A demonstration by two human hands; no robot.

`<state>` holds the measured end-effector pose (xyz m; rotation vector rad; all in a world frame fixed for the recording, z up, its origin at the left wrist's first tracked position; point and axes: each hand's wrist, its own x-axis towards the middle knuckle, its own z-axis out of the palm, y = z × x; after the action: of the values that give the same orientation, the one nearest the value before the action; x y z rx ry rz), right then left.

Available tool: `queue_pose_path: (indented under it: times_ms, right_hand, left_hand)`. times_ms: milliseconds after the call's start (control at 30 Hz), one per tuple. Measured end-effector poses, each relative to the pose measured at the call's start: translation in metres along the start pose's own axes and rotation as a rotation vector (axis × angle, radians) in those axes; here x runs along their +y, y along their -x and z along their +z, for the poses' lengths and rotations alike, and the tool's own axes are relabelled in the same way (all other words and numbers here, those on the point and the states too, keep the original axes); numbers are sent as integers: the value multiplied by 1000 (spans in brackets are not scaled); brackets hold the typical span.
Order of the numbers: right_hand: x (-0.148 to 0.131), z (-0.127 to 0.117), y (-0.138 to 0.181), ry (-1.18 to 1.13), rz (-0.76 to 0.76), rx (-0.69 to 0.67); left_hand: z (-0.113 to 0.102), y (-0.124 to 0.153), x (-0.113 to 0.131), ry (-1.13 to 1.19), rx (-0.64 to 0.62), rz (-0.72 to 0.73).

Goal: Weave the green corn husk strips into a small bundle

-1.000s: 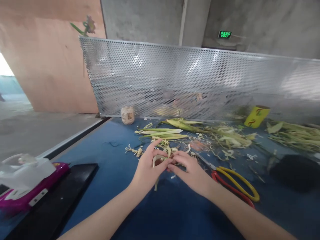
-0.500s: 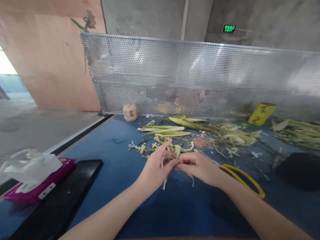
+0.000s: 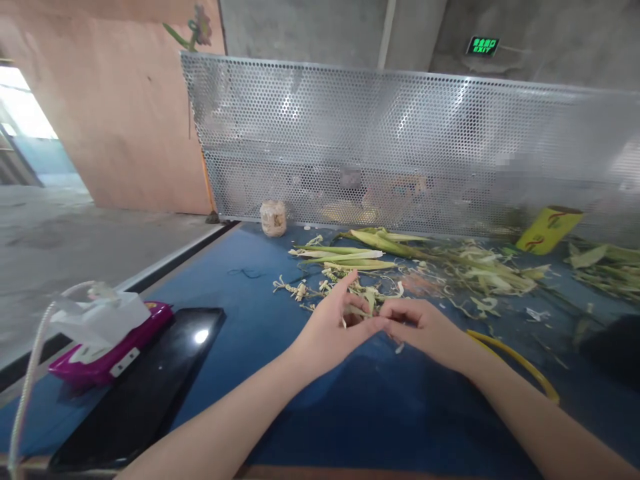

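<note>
My left hand [image 3: 336, 328] and my right hand [image 3: 425, 332] meet fingertip to fingertip just above the blue tabletop [image 3: 320, 427]. Pinched between them is a pale green corn husk strip [image 3: 371, 299], mostly hidden by the fingers. The left index finger points up and away while its thumb presses toward the right fingertips. Right behind the hands lie small knotted husk pieces [image 3: 299, 291]. Farther back rest long green husk leaves [image 3: 345, 255]. Beside my right forearm shows the yellow handle [image 3: 525, 363] of a tool, probably scissors, partly covered.
At left, a black phone-like slab [image 3: 145, 393] lies by a magenta power strip [image 3: 100, 363] with a white plug and cable. A jar-like container [image 3: 273, 219] and a tilted yellow tin [image 3: 549, 230] stand before the perforated metal screen [image 3: 320, 140]. Shredded husks [image 3: 487, 270] spread at right.
The view has shifted, so everything on the table sits farther right in the picture. Both hands stay together at the husk strip, whose hanging ends show less now.
</note>
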<state>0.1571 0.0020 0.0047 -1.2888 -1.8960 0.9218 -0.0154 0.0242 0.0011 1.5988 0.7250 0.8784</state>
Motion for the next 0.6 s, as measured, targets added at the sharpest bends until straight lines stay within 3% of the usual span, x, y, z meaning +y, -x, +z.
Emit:
queue_pose_path:
  times_ms: [300,433,600]
  right_hand:
    - [-4,0,2,-78,25,-128]
    - [-8,-4,4,39,-78,-172]
    - [-4,-9,4,115,-203,-206]
  left_hand:
    - [-5,0,4,-4,-226,16]
    - [-8,1,6,-83,-326,-4]
    - [-8,1,8,-98,-360,18]
